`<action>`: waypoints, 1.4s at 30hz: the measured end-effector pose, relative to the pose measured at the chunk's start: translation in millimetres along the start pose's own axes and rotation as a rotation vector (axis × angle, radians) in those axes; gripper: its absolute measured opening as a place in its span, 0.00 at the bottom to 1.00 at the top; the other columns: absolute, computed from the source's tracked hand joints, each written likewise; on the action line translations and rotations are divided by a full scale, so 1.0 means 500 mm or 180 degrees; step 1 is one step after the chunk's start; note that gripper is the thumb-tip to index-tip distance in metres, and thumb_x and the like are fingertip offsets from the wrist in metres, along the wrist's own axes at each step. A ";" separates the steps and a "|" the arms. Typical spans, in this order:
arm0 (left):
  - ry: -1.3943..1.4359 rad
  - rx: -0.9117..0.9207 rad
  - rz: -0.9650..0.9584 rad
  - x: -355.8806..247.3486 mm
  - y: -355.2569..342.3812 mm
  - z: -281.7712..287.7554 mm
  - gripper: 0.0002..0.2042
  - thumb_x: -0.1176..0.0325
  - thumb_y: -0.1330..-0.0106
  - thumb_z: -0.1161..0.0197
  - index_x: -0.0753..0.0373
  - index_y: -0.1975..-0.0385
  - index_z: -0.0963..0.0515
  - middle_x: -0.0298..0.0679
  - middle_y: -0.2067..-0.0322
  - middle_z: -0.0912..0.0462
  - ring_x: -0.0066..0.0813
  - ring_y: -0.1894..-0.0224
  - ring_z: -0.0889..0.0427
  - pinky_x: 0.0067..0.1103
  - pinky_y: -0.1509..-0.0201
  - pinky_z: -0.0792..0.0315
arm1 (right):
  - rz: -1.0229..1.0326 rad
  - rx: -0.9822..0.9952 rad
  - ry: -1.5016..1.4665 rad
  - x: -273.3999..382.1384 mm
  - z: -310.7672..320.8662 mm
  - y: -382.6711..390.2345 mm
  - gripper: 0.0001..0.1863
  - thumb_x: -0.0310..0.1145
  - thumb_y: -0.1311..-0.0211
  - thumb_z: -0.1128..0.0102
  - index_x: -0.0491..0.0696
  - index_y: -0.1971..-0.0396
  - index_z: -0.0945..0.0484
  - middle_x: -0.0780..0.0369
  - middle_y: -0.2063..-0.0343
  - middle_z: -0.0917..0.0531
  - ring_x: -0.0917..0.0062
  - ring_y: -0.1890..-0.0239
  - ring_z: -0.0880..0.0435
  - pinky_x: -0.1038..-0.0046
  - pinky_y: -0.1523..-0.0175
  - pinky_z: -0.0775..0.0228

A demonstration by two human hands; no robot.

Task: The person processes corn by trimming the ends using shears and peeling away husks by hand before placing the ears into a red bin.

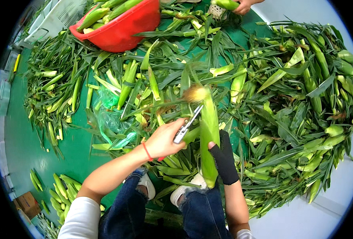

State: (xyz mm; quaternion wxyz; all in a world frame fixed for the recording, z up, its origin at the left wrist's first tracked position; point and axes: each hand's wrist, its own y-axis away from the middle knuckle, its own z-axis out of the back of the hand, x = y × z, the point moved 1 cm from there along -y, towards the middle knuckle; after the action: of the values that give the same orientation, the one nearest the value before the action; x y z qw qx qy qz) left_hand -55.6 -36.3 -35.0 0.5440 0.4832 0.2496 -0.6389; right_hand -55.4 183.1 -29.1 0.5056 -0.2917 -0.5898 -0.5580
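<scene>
My left hand [164,138] is closed round the handle of a silver knife [187,125], its blade pointing up and right. The blade tip is close beside the upper part of a green ear of corn [210,127]; I cannot tell whether they touch. My right hand [224,159], in a black fingerless glove, grips that ear by its lower right side, with the thumb across the husk. Upright in front of me, the ear has brown silk [195,95] at its top, slightly blurred. Loose husks and leaves [172,161] lie beneath both hands.
A big heap of corn and leaves [300,119] spreads along the right. A red tub [120,30] of ears stands at the back left. Green plastic bags [112,115] lie left of centre. Husked-down ears [63,191] pile up lower left. At the top, another person's hand [243,6] holds an ear.
</scene>
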 end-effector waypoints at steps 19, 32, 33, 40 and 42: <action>0.1452 0.0993 0.0187 0.035 0.058 -0.029 0.37 0.72 0.49 0.41 0.63 0.37 0.49 0.42 0.57 0.28 0.30 0.56 0.27 0.25 0.53 0.31 | -0.1358 0.1113 -0.1046 -0.081 -0.006 0.024 0.18 0.40 0.35 0.55 0.43 0.52 0.27 0.59 0.66 0.19 0.75 0.67 0.19 0.74 0.64 0.25; 0.2462 0.0023 0.0776 0.033 0.100 -0.076 0.26 0.62 0.48 0.29 0.63 0.55 0.36 0.37 0.62 0.29 0.22 0.60 0.27 0.22 0.57 0.29 | -0.0968 0.0183 -0.2986 -0.084 -0.059 -0.001 0.28 0.51 0.36 0.53 0.48 0.42 0.38 0.57 0.50 0.26 0.68 0.49 0.26 0.66 0.44 0.34; 0.1367 0.0248 0.0940 0.038 0.114 -0.079 0.28 0.61 0.48 0.29 0.64 0.54 0.37 0.37 0.62 0.29 0.24 0.55 0.29 0.23 0.52 0.31 | -0.0711 0.0264 -0.2881 -0.047 -0.086 0.009 0.34 0.54 0.38 0.51 0.48 0.39 0.42 0.56 0.46 0.31 0.66 0.45 0.30 0.65 0.40 0.38; 0.4423 -0.0944 0.0720 0.064 0.175 0.155 0.19 0.59 0.37 0.42 0.64 0.51 0.31 0.39 0.62 0.20 0.29 0.61 0.19 0.24 0.57 0.23 | -0.0326 0.0318 -0.2226 -0.028 -0.055 0.033 0.40 0.59 0.41 0.52 0.48 0.36 0.46 0.54 0.41 0.35 0.63 0.41 0.34 0.62 0.37 0.43; 0.4094 -0.1553 0.0144 0.035 0.105 0.277 0.18 0.58 0.34 0.47 0.62 0.50 0.31 0.39 0.58 0.21 0.29 0.59 0.20 0.24 0.55 0.24 | -0.0406 0.0005 -0.2130 -0.067 -0.008 0.040 0.38 0.60 0.40 0.52 0.47 0.39 0.41 0.54 0.43 0.33 0.64 0.43 0.32 0.62 0.40 0.40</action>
State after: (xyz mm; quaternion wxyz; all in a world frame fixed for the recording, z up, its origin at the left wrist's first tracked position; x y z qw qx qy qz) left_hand -53.6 -176.1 17.0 0.3943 0.6352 0.6494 -0.1392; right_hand -25.4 190.9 -53.2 0.2483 -0.4209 -0.7405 -0.4614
